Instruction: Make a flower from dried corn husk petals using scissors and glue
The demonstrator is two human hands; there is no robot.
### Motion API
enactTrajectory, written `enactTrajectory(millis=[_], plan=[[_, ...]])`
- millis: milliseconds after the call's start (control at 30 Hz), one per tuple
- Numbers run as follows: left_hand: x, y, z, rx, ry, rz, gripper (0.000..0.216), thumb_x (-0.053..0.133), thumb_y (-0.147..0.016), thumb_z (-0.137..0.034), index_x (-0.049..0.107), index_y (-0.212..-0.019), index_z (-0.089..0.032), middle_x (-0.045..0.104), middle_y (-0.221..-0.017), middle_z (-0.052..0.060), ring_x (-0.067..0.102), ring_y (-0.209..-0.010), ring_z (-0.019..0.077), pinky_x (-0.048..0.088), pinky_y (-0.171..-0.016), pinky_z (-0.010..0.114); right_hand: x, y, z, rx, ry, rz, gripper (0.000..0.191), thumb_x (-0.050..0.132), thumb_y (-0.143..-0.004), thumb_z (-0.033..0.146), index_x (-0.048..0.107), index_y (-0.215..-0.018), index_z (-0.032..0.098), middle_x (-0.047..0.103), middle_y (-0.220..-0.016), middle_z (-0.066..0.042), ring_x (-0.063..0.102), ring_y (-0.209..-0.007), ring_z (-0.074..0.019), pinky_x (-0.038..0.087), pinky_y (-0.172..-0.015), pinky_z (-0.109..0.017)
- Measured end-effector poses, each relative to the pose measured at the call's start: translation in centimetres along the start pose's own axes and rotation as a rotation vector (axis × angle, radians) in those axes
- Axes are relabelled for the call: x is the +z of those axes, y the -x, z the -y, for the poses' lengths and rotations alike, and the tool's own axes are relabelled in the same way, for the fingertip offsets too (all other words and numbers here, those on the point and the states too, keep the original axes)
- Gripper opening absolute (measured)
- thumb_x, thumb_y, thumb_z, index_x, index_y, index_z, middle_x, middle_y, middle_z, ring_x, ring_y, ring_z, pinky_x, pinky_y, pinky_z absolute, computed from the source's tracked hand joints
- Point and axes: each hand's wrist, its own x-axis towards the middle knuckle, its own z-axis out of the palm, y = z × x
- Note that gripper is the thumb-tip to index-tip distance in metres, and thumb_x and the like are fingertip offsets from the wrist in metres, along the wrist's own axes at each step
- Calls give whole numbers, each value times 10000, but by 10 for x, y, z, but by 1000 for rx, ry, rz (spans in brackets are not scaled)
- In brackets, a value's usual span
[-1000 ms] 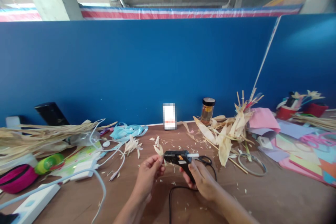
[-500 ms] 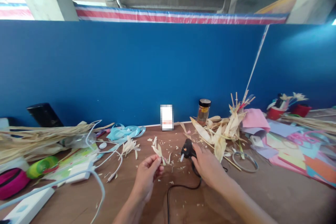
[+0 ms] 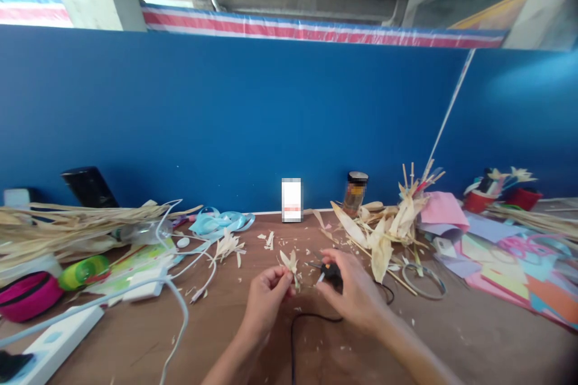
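Observation:
In the head view, my left hand [image 3: 270, 296] pinches a small pale corn-husk flower [image 3: 291, 266] between thumb and fingertips. Its petals spread upward above the pinch, and a short end hangs below. Facing it from the right, my right hand [image 3: 356, 289] is curled around a black hot glue gun [image 3: 333, 277], thumb and forefinger on either side of its body. A thin tip and a white glue stick end show toward the flower, a short gap away. The handle is mostly hidden by the palm. The black cord [image 3: 311, 315] runs down toward me.
Husk scraps litter the brown table [image 3: 253, 349]. Leftward lie husk flowers [image 3: 227, 245], blue ribbon [image 3: 221, 221], white cables and a power strip [image 3: 63, 337]. Rightward are a jar [image 3: 355, 195], dried husks [image 3: 382, 240], a wire ring [image 3: 424, 281] and coloured paper [image 3: 487, 252]. A blue partition [image 3: 226, 108] stands behind.
The glue gun has turned in my right hand, whose thumb and forefinger now spread around it. My left hand has brought the husk flower nearer to it, with the petals more upright.

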Motion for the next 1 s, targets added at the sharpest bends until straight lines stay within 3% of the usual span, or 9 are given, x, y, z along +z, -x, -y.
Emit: enactTrajectory(millis=[67,167,367,733,800,900,1000], plan=[[2,1,4,13,19,47,237,643,-657,-357,596,-646,-124,534,-494,-29,433,-439,56,309,-442,154,8,-4,13,-15,-241,45,574,599,-673,247,351,-1190,211,534,-1102,-68,489,-1024,-206,379,-872,-337],[4,2,9,-8,61,90,244,643,-658,-365,586,-656,-128,538,-517,-30,431,-441,59,315,-448,163,20,-8,22,6,-416,81,587,614,-645,211,357,-1173,210,561,-1050,-48,508,-1008,-191,372,-882,-326],[8,3,8,-23,17,106,274,644,-651,-381,581,-638,-114,530,-516,-15,432,-435,63,326,-442,171,27,-14,19,55,-507,87,455,520,-686,135,374,-1112,200,590,-843,-5,568,-825,-160,403,-805,-313],[8,5,11,22,-59,130,222,603,-692,-336,593,-648,-118,529,-514,-17,435,-449,70,317,-450,171,33,-14,14,75,-565,57,397,496,-678,112,388,-1051,197,569,-756,17,554,-725,-136,420,-725,-276],[8,5,10,30,-70,118,222,605,-688,-338,600,-651,-119,540,-519,-14,445,-454,74,320,-455,174,36,-14,11,78,-584,73,419,500,-673,110,391,-1068,199,576,-794,8,556,-746,-137,421,-741,-284],[8,4,7,25,-78,80,226,615,-671,-343,595,-624,-123,540,-498,-16,447,-440,76,321,-447,175,37,-15,7,91,-597,78,511,538,-656,138,378,-1135,217,541,-1029,-45,528,-944,-171,422,-793,-300],[8,4,2,9,-73,22,229,635,-640,-350,593,-608,-127,536,-473,-20,454,-428,80,333,-439,177,35,-16,2,133,-492,-80,483,546,-688,217,398,-1148,215,437,-1203,-87,442,-1095,-215,413,-835,-336]])
